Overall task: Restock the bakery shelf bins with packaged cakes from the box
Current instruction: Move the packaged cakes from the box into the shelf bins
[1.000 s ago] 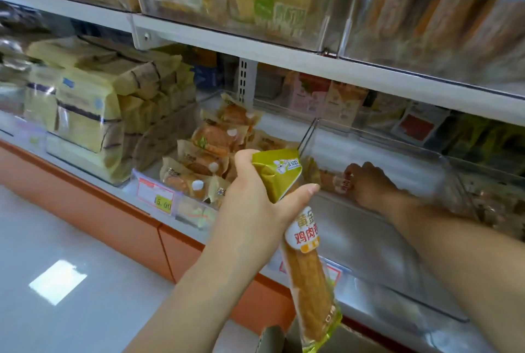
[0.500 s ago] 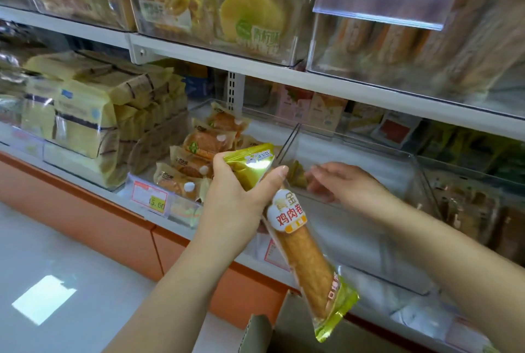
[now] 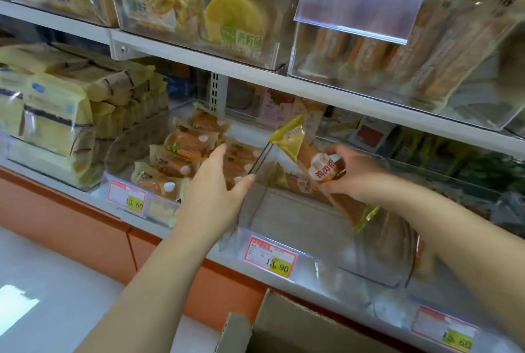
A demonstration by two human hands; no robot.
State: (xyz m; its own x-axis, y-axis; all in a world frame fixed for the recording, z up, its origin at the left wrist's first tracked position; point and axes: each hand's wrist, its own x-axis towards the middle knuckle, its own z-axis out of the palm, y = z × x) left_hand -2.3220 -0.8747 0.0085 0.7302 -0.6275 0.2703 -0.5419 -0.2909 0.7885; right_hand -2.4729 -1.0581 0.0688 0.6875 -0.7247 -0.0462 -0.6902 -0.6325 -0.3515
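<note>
Placement step. The right hand [image 3: 362, 180] grips the packaged cake [image 3: 324, 172] at its label, over the clear bin [image 3: 298, 210] below it. The left hand [image 3: 218, 193], fingers straight and empty, flanks the bin wall. Next: lower lengthwise, then release.

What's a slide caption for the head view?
Right hand holds a packaged cake over the clear bin; open left hand beside its left wall, cardboard box below.

The left bin's price tag [image 3: 128, 201] reads 15.60, the middle bin's tag [image 3: 271, 256] 13.90, and the held packet [image 3: 323, 171] shows 鸡肉.
</note>
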